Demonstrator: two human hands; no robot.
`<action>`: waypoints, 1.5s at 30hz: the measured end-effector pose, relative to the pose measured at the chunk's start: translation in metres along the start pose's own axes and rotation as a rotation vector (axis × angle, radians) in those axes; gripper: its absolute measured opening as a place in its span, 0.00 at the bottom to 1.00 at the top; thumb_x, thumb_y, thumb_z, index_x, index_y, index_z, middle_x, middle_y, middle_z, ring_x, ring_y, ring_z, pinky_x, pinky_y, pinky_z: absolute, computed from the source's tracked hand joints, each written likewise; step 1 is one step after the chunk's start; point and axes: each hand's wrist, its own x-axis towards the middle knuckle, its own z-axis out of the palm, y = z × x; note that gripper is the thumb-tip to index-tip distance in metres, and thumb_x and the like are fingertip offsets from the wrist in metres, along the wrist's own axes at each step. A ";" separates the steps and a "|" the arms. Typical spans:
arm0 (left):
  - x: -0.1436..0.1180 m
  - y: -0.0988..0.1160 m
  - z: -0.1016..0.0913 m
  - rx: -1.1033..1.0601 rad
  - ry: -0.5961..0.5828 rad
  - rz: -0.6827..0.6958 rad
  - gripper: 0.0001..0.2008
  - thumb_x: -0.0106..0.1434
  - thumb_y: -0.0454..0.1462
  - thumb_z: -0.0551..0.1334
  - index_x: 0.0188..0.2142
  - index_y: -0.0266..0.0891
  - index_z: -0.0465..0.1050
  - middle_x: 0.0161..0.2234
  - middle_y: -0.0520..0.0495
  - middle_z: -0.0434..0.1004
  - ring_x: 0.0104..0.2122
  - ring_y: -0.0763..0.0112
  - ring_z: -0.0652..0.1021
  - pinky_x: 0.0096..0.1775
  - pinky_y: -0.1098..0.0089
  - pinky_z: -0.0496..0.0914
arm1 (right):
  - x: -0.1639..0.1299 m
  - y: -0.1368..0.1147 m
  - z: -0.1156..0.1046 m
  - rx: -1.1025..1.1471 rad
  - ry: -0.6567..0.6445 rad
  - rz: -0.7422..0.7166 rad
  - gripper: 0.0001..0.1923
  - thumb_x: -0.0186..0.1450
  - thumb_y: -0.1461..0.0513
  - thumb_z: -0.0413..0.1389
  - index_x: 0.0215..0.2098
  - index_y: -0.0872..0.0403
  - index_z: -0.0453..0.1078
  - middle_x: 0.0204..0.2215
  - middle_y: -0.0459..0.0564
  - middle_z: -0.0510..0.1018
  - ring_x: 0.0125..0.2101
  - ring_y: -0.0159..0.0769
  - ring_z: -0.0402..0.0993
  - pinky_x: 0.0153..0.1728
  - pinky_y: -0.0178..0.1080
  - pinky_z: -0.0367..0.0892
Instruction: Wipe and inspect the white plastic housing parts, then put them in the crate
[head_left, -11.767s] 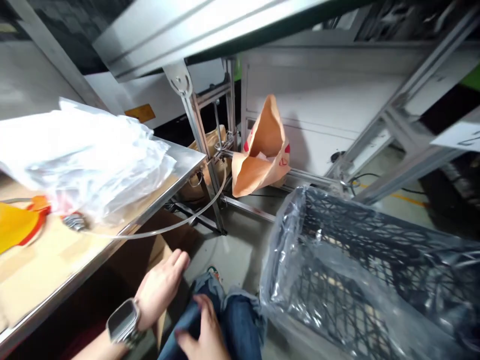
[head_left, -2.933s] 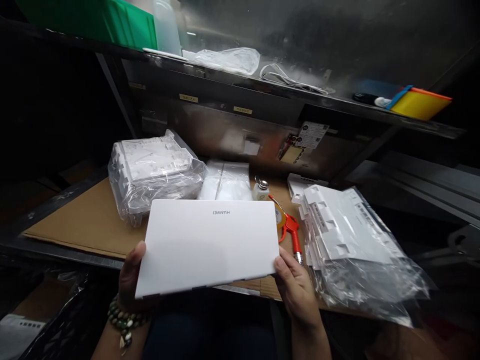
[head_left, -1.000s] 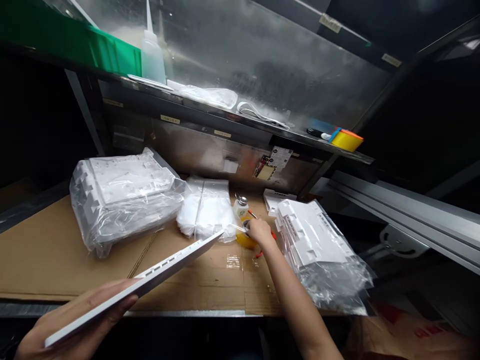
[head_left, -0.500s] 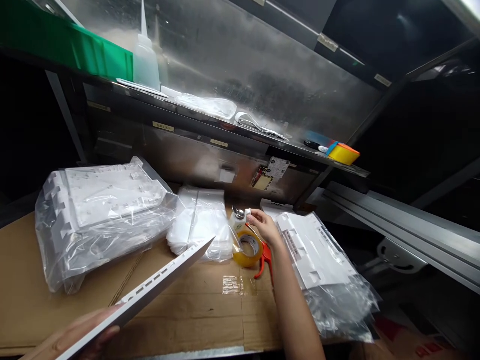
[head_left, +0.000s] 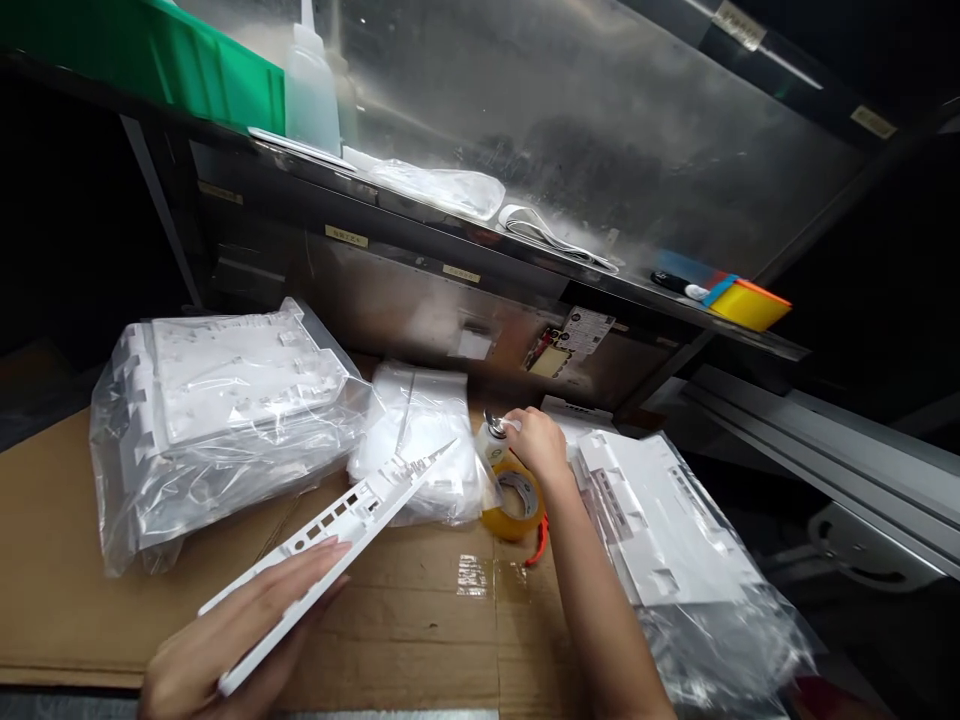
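One flat white panel, cut with a row of slots along its edge, is held tilted over the counter by the left hand, the fingers laid flat along its underside and near edge, with the far tip of the panel raised toward the middle of the scene. A small bottle with a metal cap is met by the right hand farther back, the fingers curled closed around a small white piece pressed at the cap; whether the bottle itself is gripped cannot be told. Just below that hand a roll of yellow tape is seen lying on the brown cardboard that covers the counter, with a red handle poking out beside the forearm. A stack of clear bags is found just left of the bottle, partly behind the panel's tip. Two bagged bundles of white plastic parts are set at the sides, one at the left and one at the right. Above, a metal shelf is loaded with a green bin, a squeeze bottle and a yellow box.
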 end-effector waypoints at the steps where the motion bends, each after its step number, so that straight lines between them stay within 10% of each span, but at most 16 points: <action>1: 0.003 0.002 0.002 -0.015 -0.050 0.016 0.20 0.67 0.33 0.63 0.57 0.53 0.77 0.53 0.56 0.82 0.51 0.65 0.83 0.59 0.72 0.72 | 0.001 -0.001 -0.001 -0.028 -0.009 -0.006 0.15 0.69 0.60 0.53 0.48 0.48 0.80 0.45 0.54 0.80 0.47 0.44 0.75 0.42 0.38 0.64; 20: 0.005 0.015 0.015 -0.162 0.020 -0.088 0.24 0.65 0.25 0.66 0.56 0.49 0.77 0.53 0.52 0.82 0.53 0.67 0.80 0.59 0.69 0.71 | 0.005 -0.001 -0.009 0.008 0.002 -0.036 0.12 0.68 0.63 0.55 0.42 0.51 0.82 0.46 0.54 0.79 0.44 0.46 0.78 0.39 0.40 0.66; 25: 0.004 0.021 0.016 -0.118 0.021 -0.053 0.25 0.64 0.25 0.67 0.57 0.49 0.76 0.53 0.52 0.82 0.52 0.67 0.81 0.58 0.69 0.72 | -0.061 -0.021 -0.040 0.242 0.168 -0.089 0.13 0.73 0.55 0.53 0.47 0.52 0.76 0.45 0.51 0.79 0.43 0.39 0.77 0.43 0.38 0.69; 31: 0.004 0.035 0.023 -0.115 -0.034 0.026 0.23 0.66 0.24 0.63 0.57 0.45 0.75 0.53 0.49 0.82 0.53 0.66 0.80 0.58 0.66 0.72 | -0.178 -0.086 -0.049 0.892 0.285 -0.568 0.07 0.67 0.63 0.63 0.44 0.53 0.77 0.37 0.48 0.77 0.37 0.32 0.76 0.40 0.34 0.72; 45: -0.004 0.048 0.030 -0.060 -0.054 0.141 0.24 0.63 0.23 0.64 0.56 0.42 0.76 0.52 0.49 0.83 0.51 0.64 0.81 0.57 0.63 0.73 | -0.188 -0.072 -0.037 0.931 0.385 -0.480 0.06 0.66 0.68 0.62 0.40 0.56 0.79 0.34 0.50 0.78 0.35 0.33 0.75 0.36 0.35 0.73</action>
